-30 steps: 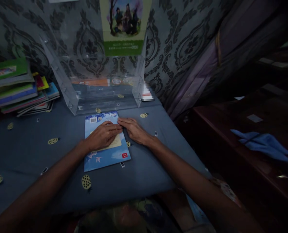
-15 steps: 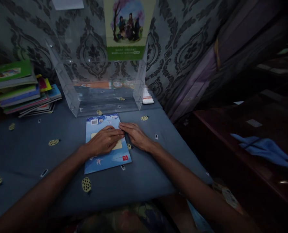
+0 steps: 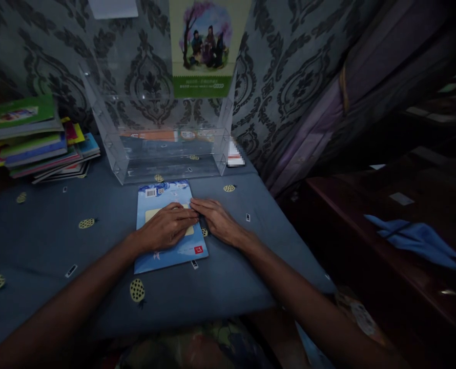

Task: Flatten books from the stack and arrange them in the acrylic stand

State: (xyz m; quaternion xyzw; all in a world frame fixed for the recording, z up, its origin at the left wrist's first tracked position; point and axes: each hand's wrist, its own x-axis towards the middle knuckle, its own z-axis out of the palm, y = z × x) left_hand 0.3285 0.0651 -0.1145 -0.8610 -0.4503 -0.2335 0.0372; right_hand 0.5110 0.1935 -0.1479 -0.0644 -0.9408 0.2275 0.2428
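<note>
A thin blue book (image 3: 162, 193) lies flat on the blue patterned tablecloth (image 3: 59, 246), just in front of a clear acrylic rack (image 3: 157, 154). My left hand (image 3: 166, 228) rests palm down on the book's cover, fingers stretched flat toward its right edge. My right hand (image 3: 218, 220) lies flat on the cloth beside the book, its fingertips touching the book's right edge next to my left fingertips.
A stack of colourful books (image 3: 36, 141) sits at the far left. A green picture book (image 3: 205, 46) stands upright in the rack against the patterned wall. To the right the table ends; a dark wooden surface (image 3: 366, 230) holds a blue cloth (image 3: 414, 238).
Both hands stay on the book's right edge, almost unmoved. The camera has tilted slightly, so the scene sits a little lower in view.
</note>
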